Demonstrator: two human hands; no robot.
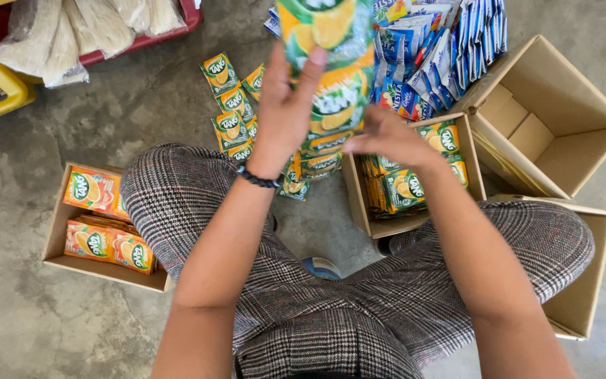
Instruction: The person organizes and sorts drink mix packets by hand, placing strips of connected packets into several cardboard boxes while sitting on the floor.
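A: Gripping a hanging strip of orange-and-green sachets (331, 77), the left hand (285, 112) has its fingers closed round the strip's upper part — thumb laid on the front.

B: And the right hand (387, 137)?

A: Fingertips pinched at the strip's lower end, apparently folding it above the small carton of matching sachets (415, 179).

B: Step in hand?

A: Probably gathering the strip — next calls for lowering it squarely into that carton, beside the empty cardboard box (548, 119).

Cardboard boxes (387, 224): four. Hands (285, 105): two.
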